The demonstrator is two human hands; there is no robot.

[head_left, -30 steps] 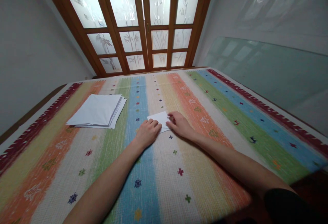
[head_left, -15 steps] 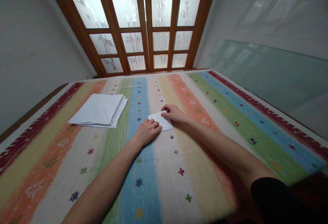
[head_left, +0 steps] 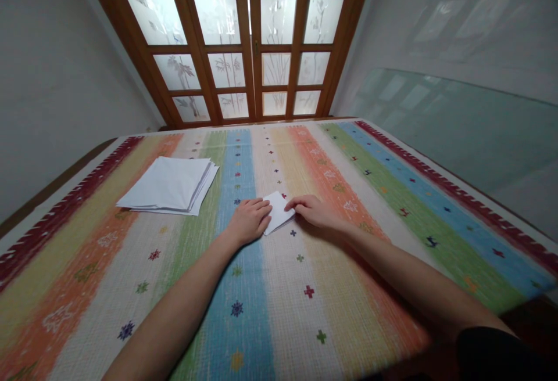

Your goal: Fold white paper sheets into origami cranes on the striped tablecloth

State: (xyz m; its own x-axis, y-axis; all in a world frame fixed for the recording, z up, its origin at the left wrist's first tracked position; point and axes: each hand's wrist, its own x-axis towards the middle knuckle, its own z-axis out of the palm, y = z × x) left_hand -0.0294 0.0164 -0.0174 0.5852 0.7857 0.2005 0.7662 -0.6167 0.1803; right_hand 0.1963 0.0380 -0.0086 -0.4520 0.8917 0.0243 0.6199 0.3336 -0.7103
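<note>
A small folded piece of white paper (head_left: 278,211) lies on the striped tablecloth between my hands. My left hand (head_left: 250,220) rests on its left edge, fingers together and pressing it down on the cloth. At the paper's right corner, my right hand (head_left: 310,209) pinches the edge between thumb and fingers. Layers show along the paper's lower right side. Farther left sits a stack of white paper sheets (head_left: 168,182), its edges uneven, touched by neither hand.
The striped tablecloth (head_left: 288,323) covers a wide table. Beyond its far edge stand wooden doors (head_left: 253,50) with frosted panes. A pale glass panel (head_left: 457,131) leans along the right wall.
The paper has turned and its near corner now points toward me. My right hand has moved from its far edge to its right corner. My left hand has shifted slightly left.
</note>
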